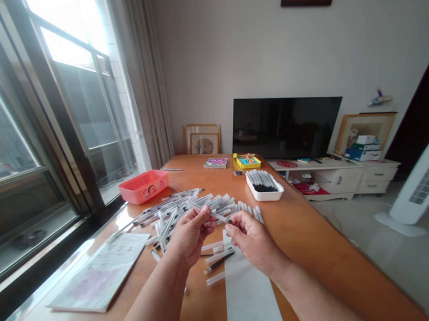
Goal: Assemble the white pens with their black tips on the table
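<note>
Head view: 1 pen stretches between left hand and right hand, both pinching it; beyond stand 1 pink box and 1 white box.

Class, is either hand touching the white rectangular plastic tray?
No: the white rectangular plastic tray stands beyond the left hand and right hand, touching neither.

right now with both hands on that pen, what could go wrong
The white box sits near the right edge of the table, so a knock might send it off. The left hand is close to the loose pens and could scatter some. The thin pen pinched with the right hand might slip.
</note>
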{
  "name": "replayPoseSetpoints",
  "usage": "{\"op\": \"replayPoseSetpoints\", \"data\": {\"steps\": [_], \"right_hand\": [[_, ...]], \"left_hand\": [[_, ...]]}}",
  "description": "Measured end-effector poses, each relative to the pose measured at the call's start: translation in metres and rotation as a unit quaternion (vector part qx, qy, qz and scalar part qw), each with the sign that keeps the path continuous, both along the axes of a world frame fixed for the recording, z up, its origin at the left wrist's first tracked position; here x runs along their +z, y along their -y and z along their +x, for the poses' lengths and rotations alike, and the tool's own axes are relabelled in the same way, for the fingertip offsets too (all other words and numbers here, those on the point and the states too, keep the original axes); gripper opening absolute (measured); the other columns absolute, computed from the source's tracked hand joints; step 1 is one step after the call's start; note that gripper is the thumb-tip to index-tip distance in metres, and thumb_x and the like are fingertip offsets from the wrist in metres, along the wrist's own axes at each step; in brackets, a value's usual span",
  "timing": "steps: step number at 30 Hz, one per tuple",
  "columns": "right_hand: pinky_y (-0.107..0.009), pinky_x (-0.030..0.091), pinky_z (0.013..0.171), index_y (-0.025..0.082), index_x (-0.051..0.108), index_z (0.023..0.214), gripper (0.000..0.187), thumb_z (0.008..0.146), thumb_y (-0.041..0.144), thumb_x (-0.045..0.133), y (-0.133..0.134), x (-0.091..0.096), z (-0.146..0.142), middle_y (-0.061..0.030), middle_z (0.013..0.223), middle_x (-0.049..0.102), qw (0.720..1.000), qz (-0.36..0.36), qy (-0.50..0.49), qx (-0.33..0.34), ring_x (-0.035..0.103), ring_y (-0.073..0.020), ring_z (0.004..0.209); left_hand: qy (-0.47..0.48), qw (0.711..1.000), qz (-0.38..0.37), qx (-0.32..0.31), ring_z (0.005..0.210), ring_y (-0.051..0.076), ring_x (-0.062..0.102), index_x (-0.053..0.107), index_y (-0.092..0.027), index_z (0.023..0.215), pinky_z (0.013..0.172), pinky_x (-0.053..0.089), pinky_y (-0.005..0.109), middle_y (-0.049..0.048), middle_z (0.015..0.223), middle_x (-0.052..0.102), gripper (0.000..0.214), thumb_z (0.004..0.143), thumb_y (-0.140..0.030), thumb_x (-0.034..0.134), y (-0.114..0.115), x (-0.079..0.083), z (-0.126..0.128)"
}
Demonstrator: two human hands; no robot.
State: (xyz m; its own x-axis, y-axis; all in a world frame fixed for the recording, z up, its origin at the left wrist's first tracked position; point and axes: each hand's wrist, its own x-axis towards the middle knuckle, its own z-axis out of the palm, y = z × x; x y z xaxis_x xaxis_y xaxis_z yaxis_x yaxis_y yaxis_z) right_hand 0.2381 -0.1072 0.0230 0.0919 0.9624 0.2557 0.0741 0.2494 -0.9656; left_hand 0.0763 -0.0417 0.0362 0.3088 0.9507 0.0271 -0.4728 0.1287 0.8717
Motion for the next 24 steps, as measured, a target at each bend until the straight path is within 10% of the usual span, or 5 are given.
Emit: {"op": "replayPoseSetpoints", "data": {"steps": [24], "right_hand": [[-0.020,0.030,0.042,0.018,0.058,0.090,0.046,0.090,0.064,0.053,-0.0018,-0.0026,0.0016,-0.0022,0.074,0.066,0.994,-0.095,-0.052,0.020,0.047,-0.0078,0.048]], "left_hand": [[-0.030,0.999,0.024,-0.002,0.063,0.009,0.060,0.056,-0.016,0.078,0.063,0.047,0.020,0.0025,0.073,0.066,0.030,0.080,-0.037,0.077,0.0016,-0.0015,0.0012]]}}
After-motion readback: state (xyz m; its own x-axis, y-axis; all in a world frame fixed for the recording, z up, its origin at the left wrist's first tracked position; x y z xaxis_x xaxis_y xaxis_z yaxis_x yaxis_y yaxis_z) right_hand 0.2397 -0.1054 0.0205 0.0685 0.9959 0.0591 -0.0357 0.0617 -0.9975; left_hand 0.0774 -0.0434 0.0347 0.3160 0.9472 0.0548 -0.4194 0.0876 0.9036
